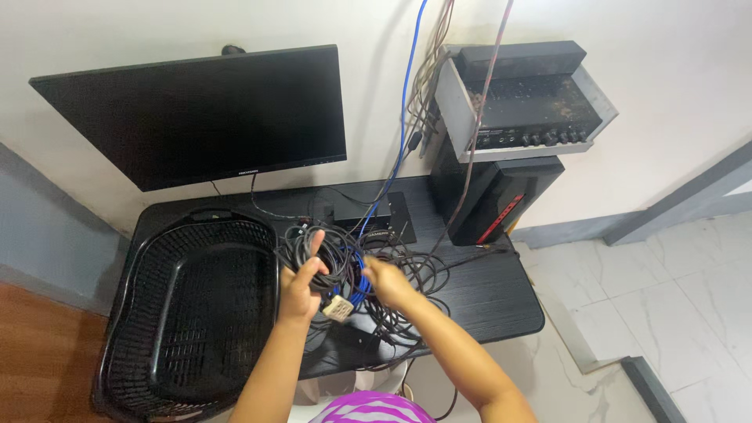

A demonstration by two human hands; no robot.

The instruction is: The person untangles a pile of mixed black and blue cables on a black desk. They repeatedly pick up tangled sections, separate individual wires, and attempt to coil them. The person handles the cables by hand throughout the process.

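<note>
Sorting a tangle of black cables (345,258) on the black table (493,294), both hands in it.

Left hand (301,282): grip closed around a bunch of cable, thumb up; a pale connector (338,308) hangs just below it. Right hand (388,283): reaches into the tangle beside a blue cable (362,283); grip state cannot be told. Left of the tangle, a black mesh basket (188,313). Behind it, a dark monitor (196,113); right of it, a black computer tower (493,200).

Black basket (133,329), black monitor (196,117), blue cable (359,283), black desk (486,294), red-striped computer tower (489,205)
</note>
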